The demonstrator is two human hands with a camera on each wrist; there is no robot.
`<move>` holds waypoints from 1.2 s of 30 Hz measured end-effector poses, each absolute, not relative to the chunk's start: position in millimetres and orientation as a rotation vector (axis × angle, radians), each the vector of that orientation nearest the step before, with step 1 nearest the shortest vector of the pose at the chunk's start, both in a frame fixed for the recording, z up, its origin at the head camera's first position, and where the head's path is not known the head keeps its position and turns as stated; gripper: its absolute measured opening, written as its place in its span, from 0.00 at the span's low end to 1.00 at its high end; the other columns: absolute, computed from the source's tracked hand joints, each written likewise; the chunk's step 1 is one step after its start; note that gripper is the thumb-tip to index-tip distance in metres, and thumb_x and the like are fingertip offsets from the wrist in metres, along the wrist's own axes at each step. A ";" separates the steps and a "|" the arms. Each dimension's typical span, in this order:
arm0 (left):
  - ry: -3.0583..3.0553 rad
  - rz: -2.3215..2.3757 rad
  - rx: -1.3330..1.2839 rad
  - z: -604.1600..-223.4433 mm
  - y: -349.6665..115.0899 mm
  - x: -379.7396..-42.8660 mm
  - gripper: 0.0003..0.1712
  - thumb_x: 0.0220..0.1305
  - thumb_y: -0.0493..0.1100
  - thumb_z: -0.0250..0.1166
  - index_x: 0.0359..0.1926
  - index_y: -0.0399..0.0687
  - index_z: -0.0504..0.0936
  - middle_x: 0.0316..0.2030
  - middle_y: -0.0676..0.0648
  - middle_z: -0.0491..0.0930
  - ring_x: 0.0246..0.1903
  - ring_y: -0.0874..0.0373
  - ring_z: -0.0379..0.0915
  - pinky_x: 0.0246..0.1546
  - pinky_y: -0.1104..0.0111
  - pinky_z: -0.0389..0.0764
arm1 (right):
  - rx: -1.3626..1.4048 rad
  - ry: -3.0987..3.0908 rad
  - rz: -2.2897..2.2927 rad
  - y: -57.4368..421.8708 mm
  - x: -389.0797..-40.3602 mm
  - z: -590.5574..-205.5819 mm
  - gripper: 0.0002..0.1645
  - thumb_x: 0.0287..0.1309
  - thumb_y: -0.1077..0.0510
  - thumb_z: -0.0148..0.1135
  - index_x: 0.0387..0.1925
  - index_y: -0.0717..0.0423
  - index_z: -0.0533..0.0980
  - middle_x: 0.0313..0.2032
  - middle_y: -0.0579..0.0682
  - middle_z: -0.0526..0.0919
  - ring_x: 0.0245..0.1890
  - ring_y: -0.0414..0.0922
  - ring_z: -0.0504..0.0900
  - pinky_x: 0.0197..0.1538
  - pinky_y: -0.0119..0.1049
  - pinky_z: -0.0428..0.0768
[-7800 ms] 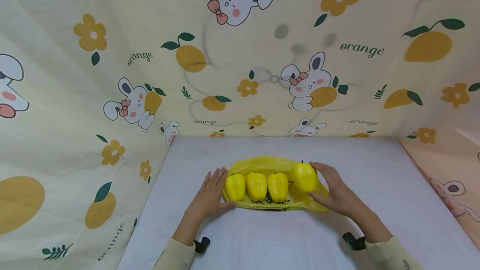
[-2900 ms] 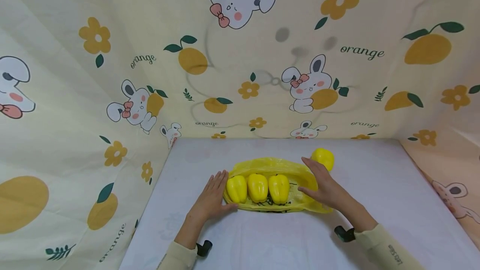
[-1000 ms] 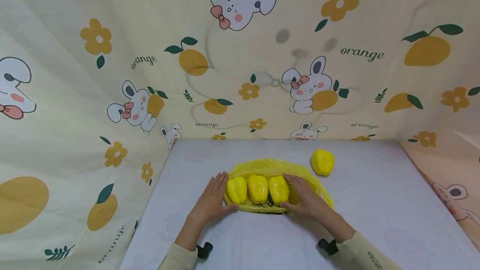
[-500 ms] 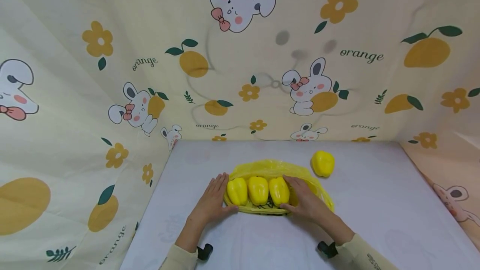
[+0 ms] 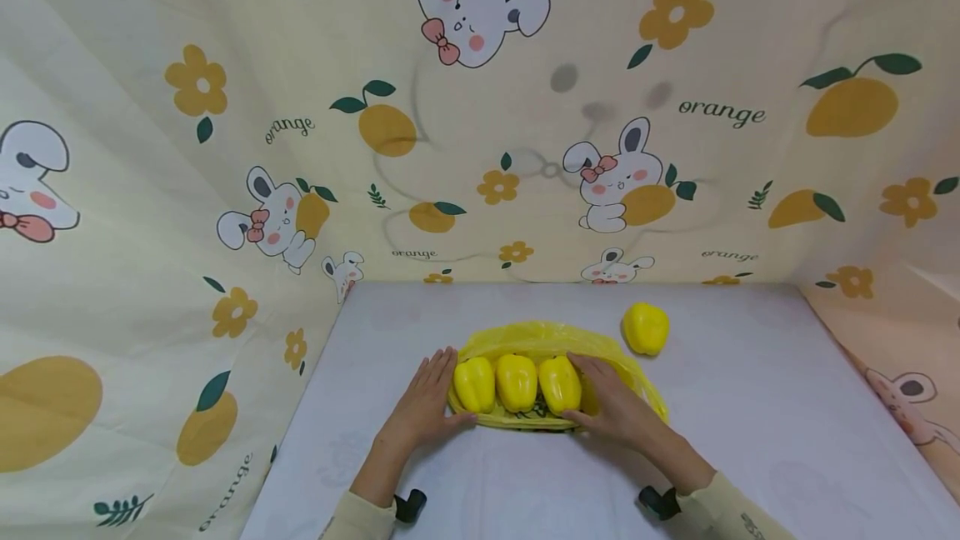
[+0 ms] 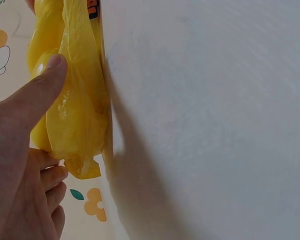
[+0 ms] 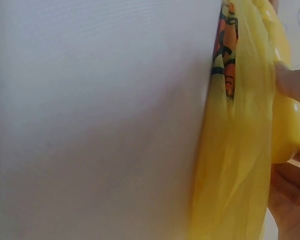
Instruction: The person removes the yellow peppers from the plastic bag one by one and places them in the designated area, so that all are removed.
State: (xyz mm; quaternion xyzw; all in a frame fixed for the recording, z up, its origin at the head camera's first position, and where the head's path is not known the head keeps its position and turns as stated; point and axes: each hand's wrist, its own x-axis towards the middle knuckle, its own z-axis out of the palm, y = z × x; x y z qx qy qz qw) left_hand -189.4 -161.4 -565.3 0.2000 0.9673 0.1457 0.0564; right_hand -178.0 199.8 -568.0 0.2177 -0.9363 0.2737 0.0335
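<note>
Three yellow bell peppers stand in a row in an opened yellow plastic bag (image 5: pixel 536 333) on the table. My right hand (image 5: pixel 618 402) grips the rightmost bell pepper (image 5: pixel 559 386), thumb at its near side and fingers at its far side. Beside it are the middle bell pepper (image 5: pixel 516 383) and the left bell pepper (image 5: pixel 474 385). At the bag's left end lies my left hand (image 5: pixel 426 401), its fingers straight against the bag. In the left wrist view the thumb (image 6: pixel 46 85) rests on the bag's near edge. Printed marks on the bag's inside show partly.
Another yellow bell pepper (image 5: pixel 646 328) stands on the white table (image 5: pixel 735 407), behind and right of the bag. Patterned cloth walls (image 5: pixel 450 148) with rabbits and oranges enclose the table at the back and sides.
My right hand has set a bell pepper on the table at back right, then come back to the bag and taken hold of the rightmost one. My left hand has stayed at the bag.
</note>
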 end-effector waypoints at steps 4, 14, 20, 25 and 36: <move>2.938 0.441 0.612 -565.7 -161.5 -189.5 0.65 0.66 0.68 0.73 0.86 0.37 0.50 0.86 0.39 0.49 0.85 0.44 0.43 0.86 0.49 0.45 | 0.663 -2.871 0.856 199.9 -176.4 -565.6 0.58 0.57 0.45 0.84 0.80 0.58 0.63 0.73 0.61 0.72 0.72 0.62 0.72 0.71 0.61 0.78; 2.940 0.447 0.608 -563.5 -160.8 -188.6 0.66 0.66 0.67 0.73 0.85 0.36 0.49 0.85 0.39 0.49 0.85 0.44 0.44 0.85 0.48 0.45 | 0.677 -2.812 0.880 203.4 -170.2 -557.2 0.58 0.57 0.45 0.84 0.81 0.55 0.63 0.74 0.60 0.72 0.72 0.62 0.72 0.69 0.63 0.79; 2.936 0.437 0.595 -563.5 -160.3 -188.3 0.66 0.66 0.68 0.73 0.86 0.37 0.48 0.86 0.40 0.48 0.85 0.45 0.43 0.86 0.50 0.44 | 0.664 -2.810 0.931 206.0 -168.2 -552.8 0.58 0.58 0.46 0.83 0.82 0.54 0.62 0.75 0.60 0.70 0.73 0.63 0.71 0.70 0.64 0.78; 2.936 0.431 0.604 -564.6 -160.2 -188.6 0.66 0.65 0.68 0.73 0.86 0.36 0.49 0.86 0.39 0.48 0.85 0.44 0.43 0.85 0.49 0.45 | 0.679 -2.770 0.929 209.8 -166.1 -548.9 0.58 0.57 0.47 0.84 0.82 0.55 0.62 0.75 0.60 0.71 0.73 0.62 0.71 0.70 0.64 0.78; 2.942 0.435 0.589 -565.5 -159.8 -188.6 0.66 0.66 0.68 0.72 0.86 0.38 0.49 0.86 0.40 0.48 0.85 0.45 0.42 0.86 0.50 0.44 | 0.669 -2.719 0.941 223.9 -164.0 -541.2 0.60 0.54 0.51 0.86 0.81 0.59 0.62 0.74 0.60 0.70 0.73 0.61 0.70 0.70 0.68 0.75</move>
